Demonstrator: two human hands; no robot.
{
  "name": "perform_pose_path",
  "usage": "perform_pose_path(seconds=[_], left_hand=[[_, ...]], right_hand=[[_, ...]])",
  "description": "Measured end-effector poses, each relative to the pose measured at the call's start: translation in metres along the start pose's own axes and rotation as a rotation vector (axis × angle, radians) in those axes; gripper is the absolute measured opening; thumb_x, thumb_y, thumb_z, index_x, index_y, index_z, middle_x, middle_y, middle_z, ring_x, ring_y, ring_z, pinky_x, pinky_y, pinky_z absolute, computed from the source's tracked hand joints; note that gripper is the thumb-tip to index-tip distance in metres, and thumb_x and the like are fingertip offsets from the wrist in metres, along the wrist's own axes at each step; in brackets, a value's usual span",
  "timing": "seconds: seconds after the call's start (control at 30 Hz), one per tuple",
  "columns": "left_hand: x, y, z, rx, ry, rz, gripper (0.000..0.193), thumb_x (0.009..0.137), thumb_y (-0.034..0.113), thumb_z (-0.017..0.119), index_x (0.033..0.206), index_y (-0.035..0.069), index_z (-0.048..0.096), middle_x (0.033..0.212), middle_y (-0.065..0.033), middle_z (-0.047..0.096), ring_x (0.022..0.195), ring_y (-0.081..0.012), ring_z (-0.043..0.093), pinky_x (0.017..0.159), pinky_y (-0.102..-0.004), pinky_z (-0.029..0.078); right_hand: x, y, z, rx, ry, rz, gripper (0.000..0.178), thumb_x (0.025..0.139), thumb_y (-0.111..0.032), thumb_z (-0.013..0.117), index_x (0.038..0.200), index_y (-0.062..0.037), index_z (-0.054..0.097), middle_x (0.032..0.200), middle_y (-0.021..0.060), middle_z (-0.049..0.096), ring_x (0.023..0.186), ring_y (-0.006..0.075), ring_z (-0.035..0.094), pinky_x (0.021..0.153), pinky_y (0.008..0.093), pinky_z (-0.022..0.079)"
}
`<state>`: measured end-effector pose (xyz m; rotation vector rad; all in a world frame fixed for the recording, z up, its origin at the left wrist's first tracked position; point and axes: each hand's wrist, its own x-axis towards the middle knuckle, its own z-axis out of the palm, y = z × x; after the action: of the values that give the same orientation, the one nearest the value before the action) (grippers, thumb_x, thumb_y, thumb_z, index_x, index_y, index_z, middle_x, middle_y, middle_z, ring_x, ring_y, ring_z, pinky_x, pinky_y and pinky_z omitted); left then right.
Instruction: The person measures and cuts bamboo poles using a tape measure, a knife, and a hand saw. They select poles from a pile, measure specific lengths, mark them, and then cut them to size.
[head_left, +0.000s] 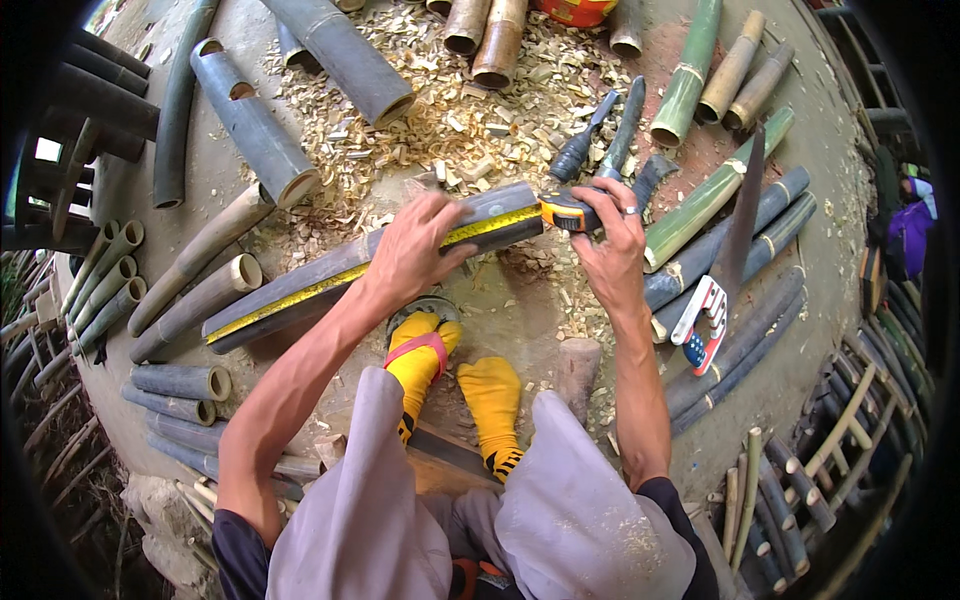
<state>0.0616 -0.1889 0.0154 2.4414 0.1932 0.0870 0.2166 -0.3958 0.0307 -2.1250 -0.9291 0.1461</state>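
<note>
Bamboo pole [300, 290], dark grey and long, lies slanting across the middle of the round concrete floor [800, 340], its right end raised toward the far right and its left end low at the near left. We see a yellow measuring tape blade [330, 282] stretched along its top. Our left hand [412, 250] presses flat on the pole, fingers spread, pinning the blade against the bamboo. Our right hand [612, 240] is closed around the orange and black tape measure case [565, 212] right at the pole's right end, a ring on one finger. Just beyond that hand lie dark-handled tools [610, 145] on a wide scatter of pale wood chips [440, 110]. To the right, a hand saw [722, 290] with a patterned handle rests on green and grey bamboo lengths [740, 250]. More cut bamboo tubes [190, 300] lie at the left, and thicker ones [250, 125] at the far side. Near us, feet in yellow socks [455, 385] sit under the pole, one in a pink-strapped sandal
</note>
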Motion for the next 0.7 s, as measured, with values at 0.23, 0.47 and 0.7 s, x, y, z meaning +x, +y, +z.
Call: perform_pose_path(seconds=[0.23, 0.47, 0.7], left_hand=[[-0.070, -0.022, -0.020, -0.041, 0.011, -0.158, 0.025, 0.084, 0.019, 0.069, 0.101, 0.003, 0.061, 0.089, -0.0139, 0.063, 0.082, -0.0320, 0.063, 0.070, -0.0397, 0.050], [-0.106, -0.035, -0.047, 0.061, -0.003, -0.164, 0.016, 0.086, 0.020, 0.065, 0.085, 0.004, 0.061, 0.077, -0.0126, 0.063, 0.067, -0.0314, 0.063, 0.059, -0.0402, 0.051], [-0.110, -0.039, -0.052, 0.129, -0.149, -0.159, 0.022, 0.088, 0.029, 0.062, 0.085, 0.007, 0.062, 0.076, -0.0125, 0.063, 0.067, -0.0321, 0.062, 0.057, -0.0417, 0.050]], right_hand=[[-0.009, -0.019, 0.005, -0.017, -0.014, -0.044, 0.044, 0.066, 0.007, 0.065, 0.108, -0.0060, 0.062, 0.116, 0.0154, 0.053, 0.105, 0.0349, 0.056, 0.091, 0.0415, 0.046], [-0.029, -0.051, 0.025, 0.015, -0.129, -0.032, 0.047, 0.064, 0.007, 0.068, 0.108, -0.0057, 0.063, 0.114, 0.0144, 0.052, 0.096, 0.0312, 0.059, 0.083, 0.0389, 0.049], [-0.050, -0.084, 0.059, 0.119, -0.227, -0.048, 0.045, 0.063, 0.001, 0.067, 0.107, -0.0051, 0.062, 0.108, 0.0147, 0.053, 0.093, 0.0312, 0.058, 0.081, 0.0388, 0.049]])
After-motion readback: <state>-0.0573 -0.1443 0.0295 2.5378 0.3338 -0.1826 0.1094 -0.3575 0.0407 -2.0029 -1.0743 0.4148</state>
